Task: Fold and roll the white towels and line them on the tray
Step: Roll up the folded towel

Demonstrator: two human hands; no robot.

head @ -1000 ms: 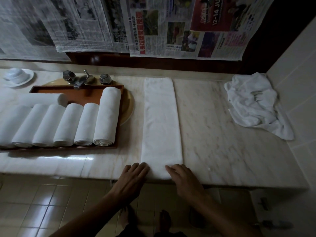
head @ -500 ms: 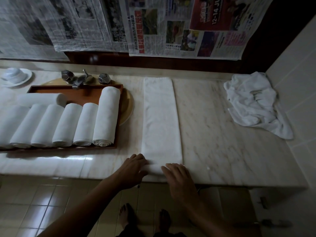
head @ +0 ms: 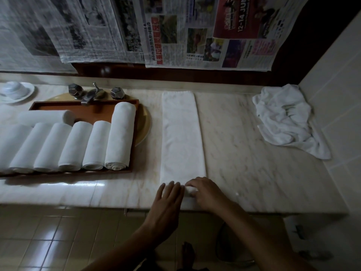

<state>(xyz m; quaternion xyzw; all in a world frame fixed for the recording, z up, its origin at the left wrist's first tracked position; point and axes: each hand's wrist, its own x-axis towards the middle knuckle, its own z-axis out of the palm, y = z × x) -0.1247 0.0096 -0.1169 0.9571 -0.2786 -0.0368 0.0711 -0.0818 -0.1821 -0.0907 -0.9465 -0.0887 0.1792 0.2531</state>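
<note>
A long folded white towel [head: 181, 133] lies flat on the marble counter, running away from me. Its near end is turned into a small roll [head: 190, 190] at the counter's front edge. My left hand [head: 168, 200] lies on the roll's left part with straight fingers. My right hand [head: 205, 192] has its fingers curled over the roll's right part. To the left, a brown wooden tray [head: 93, 112] holds several rolled white towels [head: 119, 137] side by side, with one more roll lying crosswise behind them.
A crumpled heap of white towels [head: 287, 122] sits at the counter's right, against the tiled wall. Behind the tray are a metal tap with two knobs [head: 91, 94] and a yellow basin rim [head: 145, 124]. A white cup on a saucer [head: 14, 90] stands far left.
The towel's near end, flat a second ago, has been turned over into a small roll. Both hands have moved forward onto it and closer together.
</note>
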